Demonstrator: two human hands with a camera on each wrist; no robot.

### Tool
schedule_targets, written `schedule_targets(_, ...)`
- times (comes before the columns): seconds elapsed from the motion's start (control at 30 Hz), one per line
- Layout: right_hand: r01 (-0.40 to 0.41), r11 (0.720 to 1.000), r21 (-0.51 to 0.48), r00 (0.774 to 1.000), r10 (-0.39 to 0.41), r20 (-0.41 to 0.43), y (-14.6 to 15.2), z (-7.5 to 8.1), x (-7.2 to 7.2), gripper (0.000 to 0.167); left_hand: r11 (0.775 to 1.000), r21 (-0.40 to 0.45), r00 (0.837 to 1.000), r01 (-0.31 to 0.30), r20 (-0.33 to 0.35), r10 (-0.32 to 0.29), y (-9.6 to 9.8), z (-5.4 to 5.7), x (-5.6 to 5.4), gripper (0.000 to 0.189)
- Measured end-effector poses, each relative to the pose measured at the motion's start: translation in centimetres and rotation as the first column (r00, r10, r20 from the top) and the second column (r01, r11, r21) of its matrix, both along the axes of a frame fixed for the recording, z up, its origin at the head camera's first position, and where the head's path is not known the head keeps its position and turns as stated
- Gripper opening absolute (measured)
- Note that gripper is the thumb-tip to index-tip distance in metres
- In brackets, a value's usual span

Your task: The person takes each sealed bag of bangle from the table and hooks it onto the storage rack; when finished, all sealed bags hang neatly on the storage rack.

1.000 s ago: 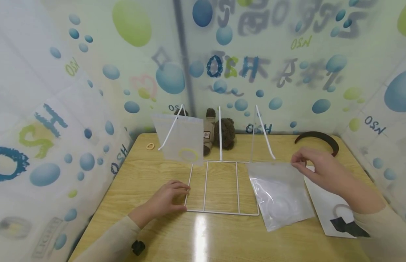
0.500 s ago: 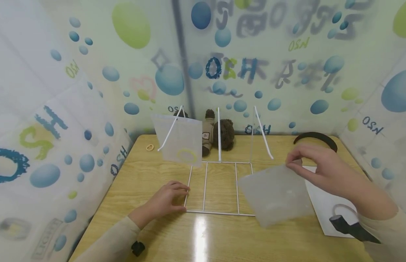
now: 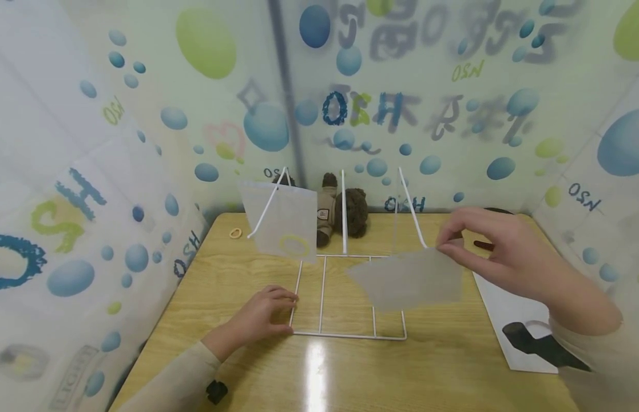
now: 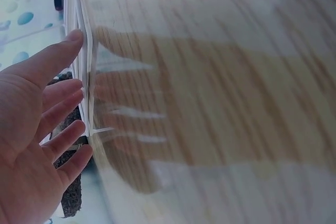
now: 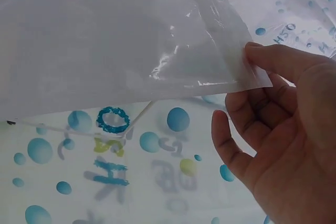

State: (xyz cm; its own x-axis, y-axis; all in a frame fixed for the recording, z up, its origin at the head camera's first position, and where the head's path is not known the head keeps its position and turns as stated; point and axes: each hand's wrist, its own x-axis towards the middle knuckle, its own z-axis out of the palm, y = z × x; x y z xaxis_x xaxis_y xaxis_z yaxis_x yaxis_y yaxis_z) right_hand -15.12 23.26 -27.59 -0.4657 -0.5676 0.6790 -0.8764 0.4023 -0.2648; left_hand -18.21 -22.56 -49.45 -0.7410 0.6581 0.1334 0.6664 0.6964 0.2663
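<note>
My right hand (image 3: 509, 257) pinches the top corner of a clear plastic bag (image 3: 414, 281) between thumb and fingers. The bag hangs tilted over the right side of a white wire rack (image 3: 345, 336); in the right wrist view the thumb presses on the corner of the same bag (image 5: 121, 40). My left hand (image 3: 260, 317) rests at the rack's left side, fingers loosely extended; the left wrist view shows the fingertips of the left hand (image 4: 37, 119) by the wire. A second plastic bag (image 3: 278, 214) with a yellow ring inside hangs on the rack's left prong.
A dark plush toy (image 3: 352, 213) lies behind the rack. To its left is a small tan ring (image 3: 235, 233). A white sheet (image 3: 509, 320) lies under my right forearm, and a dark curved band (image 3: 484, 245) is partly hidden behind my right hand. Patterned curtains surround the table.
My right hand has lifted the bag off the tabletop and carried it left and up toward the rack's right prong. The left hand has stayed at the rack.
</note>
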Motion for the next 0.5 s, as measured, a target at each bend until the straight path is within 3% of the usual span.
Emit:
schedule_targets(0.1,-0.018,1.0,-0.003,1.0,0.018,-0.009,-0.7,0.6,0.1,0.019,1.0,0.001,1.0,0.002,0.003,-0.002,0.0,0.1,0.0,0.054)
schedule_targets(0.33,-0.154,0.988,-0.005,0.987,0.153,-0.054,-2.7,1.4,-0.4,0.018,1.0,-0.013,1.0,-0.002,0.007,0.003,0.0,0.1,0.0,0.054)
schedule_targets(0.5,-0.188,0.982,0.009,0.98,0.189,-0.062,-4.1,1.5,-0.6,0.018,1.0,-0.022,1.0,-0.002,0.016,0.003,0.2,0.2,0.0,0.055)
